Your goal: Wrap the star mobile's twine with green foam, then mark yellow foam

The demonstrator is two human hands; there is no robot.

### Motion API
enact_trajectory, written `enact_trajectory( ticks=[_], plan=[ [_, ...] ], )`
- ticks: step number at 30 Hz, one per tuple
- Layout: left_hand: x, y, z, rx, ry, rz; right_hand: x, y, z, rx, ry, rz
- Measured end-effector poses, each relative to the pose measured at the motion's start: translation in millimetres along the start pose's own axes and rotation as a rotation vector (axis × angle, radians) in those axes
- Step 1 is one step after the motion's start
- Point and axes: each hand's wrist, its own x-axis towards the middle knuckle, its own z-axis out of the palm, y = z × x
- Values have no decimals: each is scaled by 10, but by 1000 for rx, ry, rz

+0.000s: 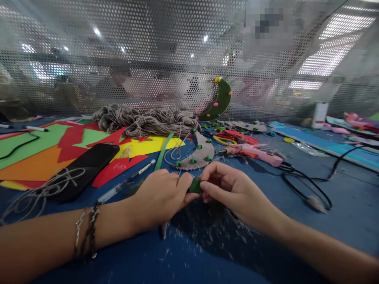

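Between my two hands is a small piece of green paper (195,185), folded or rolled; its exact shape is partly covered by fingers. My left hand (164,191) pinches it from the left, thumb and fingers closed. From the right, my right hand (229,189) pinches the same piece with thumb and fingertips. Just beyond them lies a grey crescent (197,156) dotted with small green paper pieces. A green paper strip (164,152) lies near my left hand. To the right of the crescent rests a pink glue gun (263,154).
Grey yarn (148,120) is heaped at the back. Coloured paper sheets (35,148), a black phone (91,167) and a pen (130,179) lie left. A green crescent (223,98) stands before the perforated metal screen (162,51). A black cable (308,193) loops at right.
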Motion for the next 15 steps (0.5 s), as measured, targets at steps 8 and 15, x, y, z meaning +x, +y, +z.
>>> enact_trajectory(
  ticks=[8, 15],
  plan=[
    [-14, 6, 8, 66, 14, 26, -10, 28, -1, 90, -27, 25],
    [0, 11, -11, 39, -10, -1, -14, 27, 13, 50, 7, -9]
  ],
)
